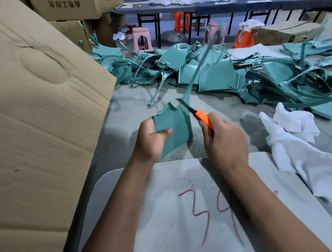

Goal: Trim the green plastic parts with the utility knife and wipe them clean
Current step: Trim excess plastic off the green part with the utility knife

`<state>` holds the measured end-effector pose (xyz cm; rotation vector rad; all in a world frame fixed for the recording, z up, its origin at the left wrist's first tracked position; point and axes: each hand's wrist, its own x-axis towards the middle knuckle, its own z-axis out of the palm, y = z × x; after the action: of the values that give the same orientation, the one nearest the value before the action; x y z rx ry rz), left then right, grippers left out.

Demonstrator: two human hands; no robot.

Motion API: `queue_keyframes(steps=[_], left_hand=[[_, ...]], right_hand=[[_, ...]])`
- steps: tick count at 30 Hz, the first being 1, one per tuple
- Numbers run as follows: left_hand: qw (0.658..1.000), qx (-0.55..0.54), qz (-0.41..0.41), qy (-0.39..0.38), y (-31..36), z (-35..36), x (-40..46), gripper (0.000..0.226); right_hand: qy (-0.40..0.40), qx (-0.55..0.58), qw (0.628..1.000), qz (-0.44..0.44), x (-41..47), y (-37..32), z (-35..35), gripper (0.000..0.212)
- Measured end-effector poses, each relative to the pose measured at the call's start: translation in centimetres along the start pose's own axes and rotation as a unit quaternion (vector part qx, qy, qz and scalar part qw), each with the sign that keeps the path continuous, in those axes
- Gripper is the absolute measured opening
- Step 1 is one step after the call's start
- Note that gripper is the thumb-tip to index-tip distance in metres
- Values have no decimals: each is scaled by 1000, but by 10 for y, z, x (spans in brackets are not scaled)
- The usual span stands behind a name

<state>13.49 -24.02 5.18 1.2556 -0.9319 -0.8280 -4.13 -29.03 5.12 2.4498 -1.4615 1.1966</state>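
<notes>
Red "34" handwritten on grey board [176,212].

The left hand [151,138] gripped a green plastic part [172,126], thumb pressed on its face. The right hand [225,140] held an orange utility knife [198,115], its blade at the part's upper edge. A white cloth [297,143] lay at the table's [176,212] right edge, a pile of green parts [220,75] beyond, cardboard boxes [38,101] left.
</notes>
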Motion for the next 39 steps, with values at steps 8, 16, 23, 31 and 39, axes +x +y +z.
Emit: queue_keyframes(steps=[8, 16, 23, 31, 39], left_hand=[[998, 12, -18, -65, 12, -21, 1, 43], [996, 25, -24, -86, 17, -32, 2, 40], [995, 22, -27, -95, 23, -34, 0, 37], [989, 46, -20, -135, 25, -48, -4, 36], [999, 42, -19, -28, 17, -44, 4, 31]], right_hand=[[84, 10, 996, 5, 2, 5, -6, 31], [-14, -39, 999, -16, 1, 8, -2, 36], [-42, -1, 999, -11, 0, 11, -3, 35], [-17, -9, 990, 139, 6, 33, 1, 34], [31, 26, 994, 97, 0, 17, 0, 30]])
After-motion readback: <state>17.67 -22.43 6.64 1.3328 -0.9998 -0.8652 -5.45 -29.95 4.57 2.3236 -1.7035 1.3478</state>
